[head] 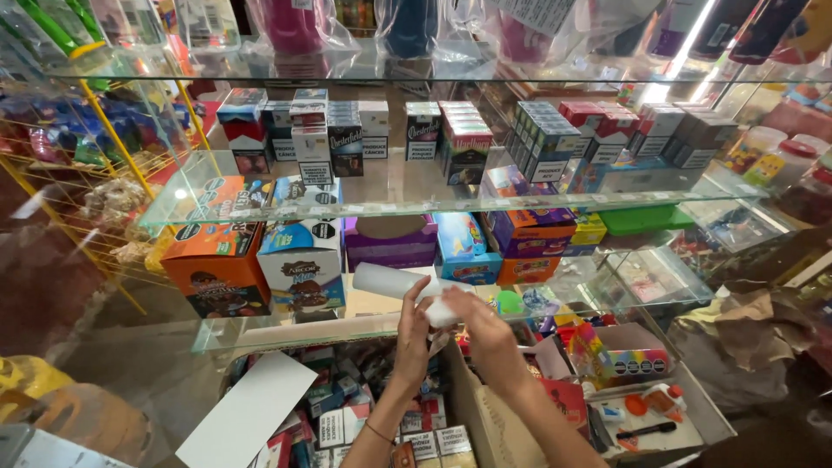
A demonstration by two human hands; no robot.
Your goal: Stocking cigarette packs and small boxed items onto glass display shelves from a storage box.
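Above the open cardboard box [485,425], the left hand [412,334] and right hand [487,334] both grip a white roll [400,286], probably wrapped. Support both ends, fingers firm, before the glass shelf [286,334] behind.

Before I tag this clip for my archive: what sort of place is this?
Most likely a small shop or kiosk. Glass shelves carry rows of cigarette packs and boxed sweets, and bagged goods hang above. The left hand and right hand hold a white roll at the display.
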